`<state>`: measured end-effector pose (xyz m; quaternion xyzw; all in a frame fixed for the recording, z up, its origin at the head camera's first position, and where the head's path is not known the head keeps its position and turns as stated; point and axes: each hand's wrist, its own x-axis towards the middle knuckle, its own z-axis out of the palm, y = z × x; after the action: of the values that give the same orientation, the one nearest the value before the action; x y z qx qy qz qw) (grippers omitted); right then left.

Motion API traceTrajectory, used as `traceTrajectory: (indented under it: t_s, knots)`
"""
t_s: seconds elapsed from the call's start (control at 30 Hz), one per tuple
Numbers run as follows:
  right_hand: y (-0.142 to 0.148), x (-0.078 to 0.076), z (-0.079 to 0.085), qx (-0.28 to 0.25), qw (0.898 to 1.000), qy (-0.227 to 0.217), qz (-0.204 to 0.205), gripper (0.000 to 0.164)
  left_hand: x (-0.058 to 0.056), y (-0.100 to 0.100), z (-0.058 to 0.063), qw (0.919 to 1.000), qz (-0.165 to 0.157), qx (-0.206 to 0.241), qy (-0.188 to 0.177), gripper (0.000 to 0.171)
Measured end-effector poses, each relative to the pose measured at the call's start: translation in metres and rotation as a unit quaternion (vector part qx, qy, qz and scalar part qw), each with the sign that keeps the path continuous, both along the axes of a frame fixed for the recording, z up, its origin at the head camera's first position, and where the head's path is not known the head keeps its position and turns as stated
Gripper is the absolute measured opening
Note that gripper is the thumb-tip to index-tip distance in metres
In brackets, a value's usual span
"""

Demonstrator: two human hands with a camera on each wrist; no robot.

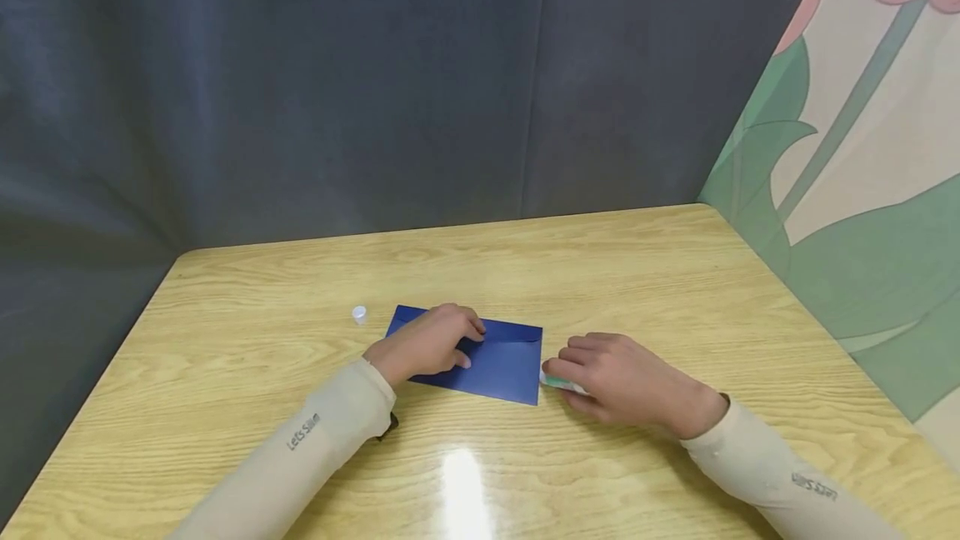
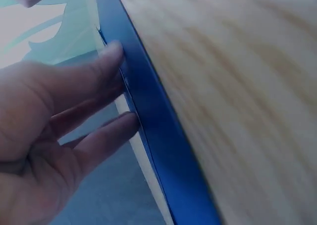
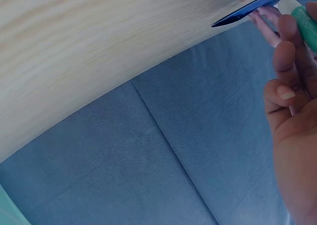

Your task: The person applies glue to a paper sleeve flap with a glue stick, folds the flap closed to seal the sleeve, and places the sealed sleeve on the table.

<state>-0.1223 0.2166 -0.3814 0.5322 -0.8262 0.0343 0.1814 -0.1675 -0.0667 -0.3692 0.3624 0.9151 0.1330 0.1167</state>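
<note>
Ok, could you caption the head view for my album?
Left fingers touch a blue envelope while right fingers hold a green-and-white tube; a small white cap sits nearby.

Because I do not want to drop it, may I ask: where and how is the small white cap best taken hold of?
Probably best, pinch the cap by its round side, coming from above or the left. It is small and low on the table, while the envelope and the left hand are to its right.
</note>
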Motion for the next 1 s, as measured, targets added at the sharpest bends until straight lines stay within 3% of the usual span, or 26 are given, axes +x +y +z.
traceTrajectory:
  t_s: [0.13,0.27,0.37,0.47,0.57,0.63,0.73,0.9,1.0]
  knots:
    - [0.001,-0.001,0.001,0.002,1.0,0.001,0.001,0.025,0.001,-0.002,-0.001,0.9999,-0.001,-0.001,0.011,0.035]
    - [0.0,-0.001,0.001,0.003,1.0,-0.003,0.0,0.025,0.0,0.004,0.0,0.9949,-0.033,-0.073,0.061,0.043]
    - [-0.002,-0.002,0.001,0.004,1.0,-0.003,0.001,0.026,-0.001,0.015,0.003,0.9825,-0.06,-0.159,0.076,0.058]
    - [-0.002,-0.002,0.0,0.006,1.0,-0.003,0.001,0.026,0.0,0.03,0.008,0.9639,-0.071,-0.245,0.075,0.071]
    - [-0.003,-0.001,0.0,0.005,1.0,-0.006,-0.001,0.026,0.003,0.043,0.012,0.9469,-0.077,-0.299,0.089,0.072]
    - [-0.003,-0.001,-0.001,0.003,1.0,-0.009,-0.001,0.025,0.005,0.047,0.013,0.9422,-0.077,-0.311,0.098,0.07]
    - [-0.004,0.0,-0.001,0.004,1.0,-0.011,0.0,0.025,0.006,0.046,0.011,0.9491,-0.072,-0.286,0.109,0.061]
    - [-0.004,0.001,0.0,0.006,1.0,-0.011,-0.002,0.025,0.004,0.031,0.004,0.9779,-0.041,-0.184,0.09,0.041]
    - [-0.004,0.001,0.001,0.009,1.0,-0.013,-0.002,0.025,0.003,0.022,0.003,0.9824,-0.039,-0.158,0.091,0.04]
